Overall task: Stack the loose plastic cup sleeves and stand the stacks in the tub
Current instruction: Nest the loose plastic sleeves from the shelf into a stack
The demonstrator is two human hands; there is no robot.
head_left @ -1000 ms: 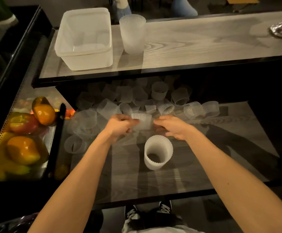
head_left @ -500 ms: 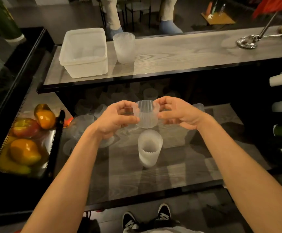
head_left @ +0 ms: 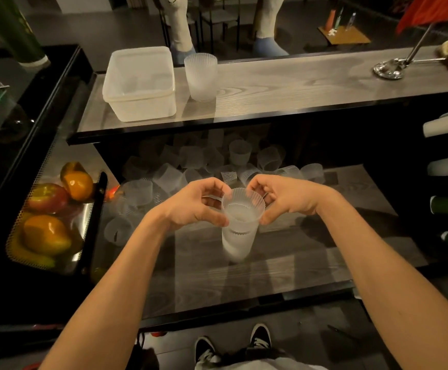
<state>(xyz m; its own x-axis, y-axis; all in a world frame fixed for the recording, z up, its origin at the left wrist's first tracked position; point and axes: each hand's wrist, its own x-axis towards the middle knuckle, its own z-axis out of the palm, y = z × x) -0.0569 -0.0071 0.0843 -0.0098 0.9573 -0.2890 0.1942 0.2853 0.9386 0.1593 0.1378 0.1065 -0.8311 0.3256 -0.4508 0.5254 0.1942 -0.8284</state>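
**A:** What sits at the centre?

**B:** The top sleeve, ribbed and translucent, wide end up. It is partly seated in the stack, which stands upright on the lower worktop.

**A:** And the hands?

**B:** The left hand and the right hand each pinch that sleeve's rim from opposite sides, thumb on the near edge and fingers curled over the far one. I'd judge the two-sided hold keeps the sleeve level, so it slides down straight instead of jamming. Neither hand grips the stack below.

**A:** Where is the supply?

**B:** The loose sleeves lie heaped just behind the hands, at the back of the same worktop. A few stand upright and most lie on their sides. They are near enough for the next pick.

**A:** And the destination?

**B:** The tub is on the upper worktop, well apart from the hands. A finished stack stands just beside it, not inside it. I cannot tell whether the tub holds anything.

**A:** And on the left?

**B:** Fruit in a perforated tray, which plays no part in the task.
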